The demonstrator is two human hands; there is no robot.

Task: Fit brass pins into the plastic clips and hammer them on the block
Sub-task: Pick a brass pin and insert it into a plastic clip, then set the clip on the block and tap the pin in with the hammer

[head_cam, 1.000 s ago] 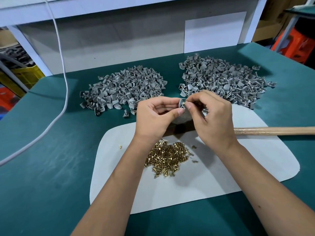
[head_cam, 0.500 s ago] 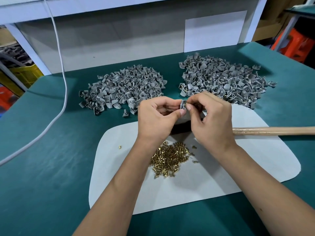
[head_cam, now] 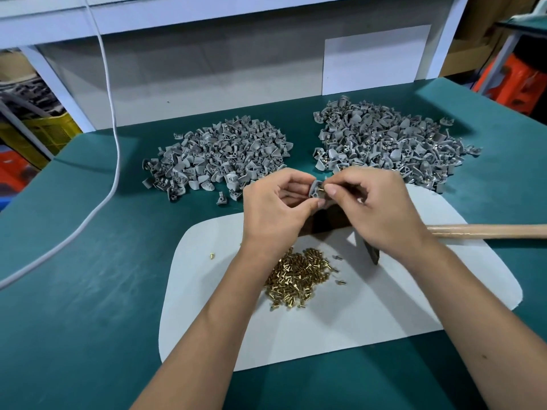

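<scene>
Green table (head_cam: 74, 321) under everything. On it a white mat (head_cam: 370, 321) with rounded corners, in front of me. Two heaps of grey plastic clips at the far side: left heap (head_cam: 219, 155) and right heap (head_cam: 393, 143), well apart; some clips in the right heap show brass. A hammer lies on the mat to my right, wooden handle (head_cam: 488, 231) running off the edge of view, dark head (head_cam: 373, 253) partly under my right wrist. A dark block (head_cam: 322, 221) sits on the mat directly below my hands, mostly hidden. Brass pins in a pile (head_cam: 299, 276) on the mat, near side, beside my left forearm; one stray pin (head_cam: 212, 255) to the left.

My left hand (head_cam: 272, 211) pinches a single grey clip (head_cam: 314, 191) between thumb and fingers, held above the block. My right hand (head_cam: 381, 208) pinches a brass pin (head_cam: 321, 188) at thumb and forefinger tips, pin touching the clip.
</scene>
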